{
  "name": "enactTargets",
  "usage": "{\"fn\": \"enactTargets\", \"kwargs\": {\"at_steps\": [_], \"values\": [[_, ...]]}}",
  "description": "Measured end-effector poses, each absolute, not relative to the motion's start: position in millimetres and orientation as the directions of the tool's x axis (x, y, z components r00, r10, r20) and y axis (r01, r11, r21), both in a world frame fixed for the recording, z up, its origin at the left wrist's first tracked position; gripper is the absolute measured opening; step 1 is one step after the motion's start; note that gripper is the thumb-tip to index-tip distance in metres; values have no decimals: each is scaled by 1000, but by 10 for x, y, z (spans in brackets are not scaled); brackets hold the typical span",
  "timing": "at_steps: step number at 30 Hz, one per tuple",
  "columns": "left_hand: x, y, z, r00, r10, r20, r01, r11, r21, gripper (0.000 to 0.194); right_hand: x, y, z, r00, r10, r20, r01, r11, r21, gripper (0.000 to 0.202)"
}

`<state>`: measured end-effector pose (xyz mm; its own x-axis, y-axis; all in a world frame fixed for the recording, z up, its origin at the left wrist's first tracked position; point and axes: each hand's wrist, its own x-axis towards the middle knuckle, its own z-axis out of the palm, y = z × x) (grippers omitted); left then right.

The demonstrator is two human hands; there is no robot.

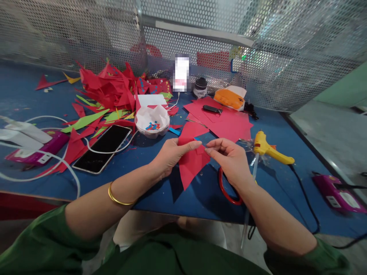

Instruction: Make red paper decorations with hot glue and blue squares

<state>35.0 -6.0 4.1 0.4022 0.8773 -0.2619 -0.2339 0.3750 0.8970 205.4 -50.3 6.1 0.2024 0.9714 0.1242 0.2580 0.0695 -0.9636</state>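
My left hand (172,154) grips a folded, pointed piece of red paper (192,170), its thumb lying along the top. A small strip of blue shows on the paper by the thumb tip. At the paper's right edge, my right hand (229,154) is closed in a pinch; whatever sits between those fingertips is too small to make out. Partly hidden under the right hand lies a pair of scissors with red handles (229,194). Beyond the left hand stands a white-lined bowl (151,114) holding small blue and red bits, with a blue strip (174,131) beside it.
Red sheets (229,122) lie behind, with a black fob (212,109) on them. A yellow glue gun (269,149) rests at right, its cord trailing. Left are red scraps (107,86), a black phone (103,149) and a purple power strip (43,149) with white cables. Perforated metal (86,34) borders the back.
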Motion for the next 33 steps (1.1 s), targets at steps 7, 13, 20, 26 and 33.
{"fn": "enactTargets", "kwargs": {"at_steps": [7,13,20,26,33], "values": [[383,-41,17,292,915,-280,-349,374,859,33,2036,-486,5,119,989,82,261,49,-964,23],[373,-40,27,361,896,-259,-330,383,863,36,2101,-475,29,69,994,84,305,59,-950,22],[287,95,17,363,880,-306,-167,385,908,27,2239,-403,107,-56,982,182,508,185,-842,22],[317,-73,85,167,910,-380,-277,413,868,10,2360,-581,170,2,939,344,763,221,-608,24],[264,-554,141,99,856,-507,-408,500,764,16,2094,-1136,194,-305,804,511,882,441,-168,36]]}}
